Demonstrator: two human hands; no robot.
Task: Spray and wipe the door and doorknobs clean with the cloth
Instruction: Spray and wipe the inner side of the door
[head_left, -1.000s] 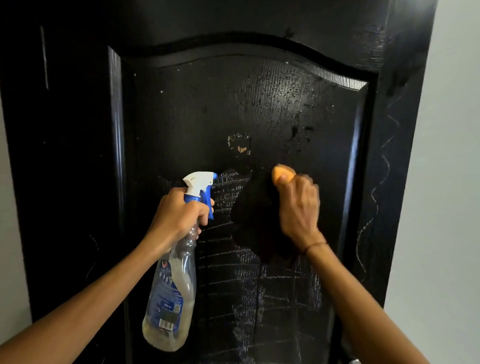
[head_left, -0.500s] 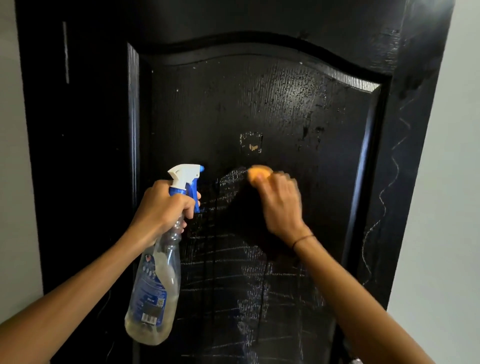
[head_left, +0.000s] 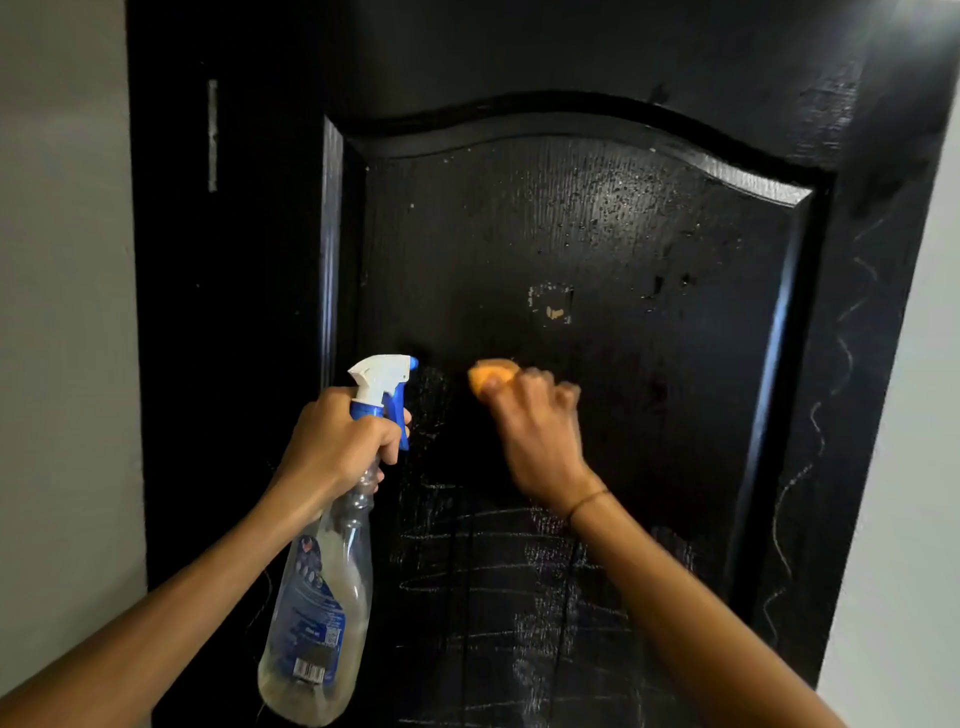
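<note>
A black door (head_left: 597, 234) with an arched raised panel fills the view; spray droplets glisten on its upper part and white chalk scribbles cover the lower part. My right hand (head_left: 540, 436) grips an orange cloth (head_left: 491, 375) and presses it against the panel at mid height. My left hand (head_left: 337, 441) holds a clear spray bottle (head_left: 322, 597) by the neck, a finger by the blue trigger, white nozzle pointing right toward the door. No doorknob is in view.
Grey wall (head_left: 62, 312) lies left of the black door frame, and more wall (head_left: 909, 467) right of the door's edge. A chipped patch (head_left: 551, 306) marks the panel above the cloth. Chalk squiggles run down the right stile (head_left: 831, 415).
My right hand has swept the orange cloth leftward across the panel, closer to the spray nozzle. The view has shifted so the door sits further right; my left hand keeps the bottle.
</note>
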